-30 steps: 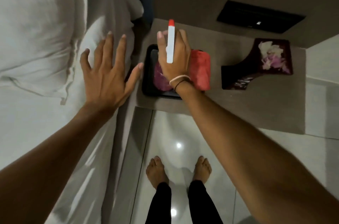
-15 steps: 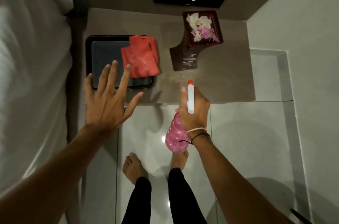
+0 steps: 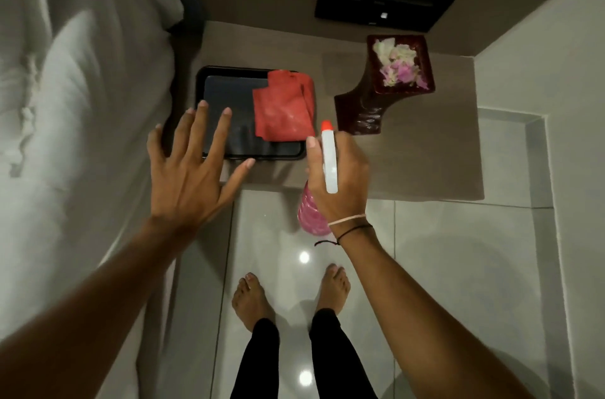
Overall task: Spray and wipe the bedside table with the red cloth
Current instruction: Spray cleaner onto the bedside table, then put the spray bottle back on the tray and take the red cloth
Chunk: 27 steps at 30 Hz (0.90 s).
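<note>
Bedside table: brown top, set against the wall, the landmark for every entry below

Bed: white linen, directly left of the bedside table, running along its left edge

Floor: pale glossy tiles in front of the bedside table; two bare feet and black trouser legs stand on it, toes pointing at the table's front edge

Wall panel: black, rectangular, on the wall behind the bedside table

Tray: black, rectangular, lying flat on the left part of the bedside table

Left hand: empty, fingers spread wide, palm down, over the front left corner of the bedside table; fingertips overlap the near left part of the tray; contact cannot be told

Right hand: closed around the neck of the spray bottle, at the front edge of the bedside table, near its middle

Red cloth: crumpled, lying on the right half of the tray, untouched by either hand

Vase: dark red-brown, square mouth, holding pale and pink petals, on the right rear part of the bedside table

Spray bottle: pink ribbed body, white head with red nozzle tip pointing toward the bedside table, held just before its front edge
</note>
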### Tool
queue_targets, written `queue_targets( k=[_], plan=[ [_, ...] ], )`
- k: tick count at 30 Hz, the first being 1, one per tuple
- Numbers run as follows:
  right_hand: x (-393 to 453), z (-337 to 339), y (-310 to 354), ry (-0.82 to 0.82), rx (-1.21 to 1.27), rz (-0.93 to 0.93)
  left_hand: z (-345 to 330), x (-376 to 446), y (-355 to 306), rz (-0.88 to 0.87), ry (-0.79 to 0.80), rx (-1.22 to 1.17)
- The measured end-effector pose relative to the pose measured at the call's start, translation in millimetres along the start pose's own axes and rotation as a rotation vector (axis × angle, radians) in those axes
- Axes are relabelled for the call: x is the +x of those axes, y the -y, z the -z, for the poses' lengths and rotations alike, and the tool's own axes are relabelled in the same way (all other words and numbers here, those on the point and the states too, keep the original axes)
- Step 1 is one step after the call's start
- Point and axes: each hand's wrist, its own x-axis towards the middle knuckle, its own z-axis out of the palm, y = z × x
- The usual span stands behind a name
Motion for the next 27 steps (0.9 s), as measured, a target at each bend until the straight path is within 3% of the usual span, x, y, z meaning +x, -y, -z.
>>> queue_targets(
  k=[7, 13, 20, 23, 27],
  plan=[
    [72.3, -82.9, 75.4, 0.017, 0.035, 0.177, 14.7, -2.3, 78.3, 0.107, -0.026, 0.022],
    [112.6, -148.9, 102.5, 0.085, 0.049, 0.264, 9.9, 5.2, 99.4, 0.122, -0.045, 0.002],
    [114.5, -162.2, 75.3, 0.280, 0.072, 0.176, -6.8, -0.3, 85.3, 0.077, 0.060, -0.025],
    [105.7, -140.8, 49.8, 0.400, 0.100, 0.118, -10.9, 2.9, 57.4, 0.004, 0.153, -0.172],
    [77.3, -104.4, -4.5, 0.257, 0.029, -0.052, -27.5, 31.0, 7.5, -0.043, 0.315, -0.455]
  ],
)
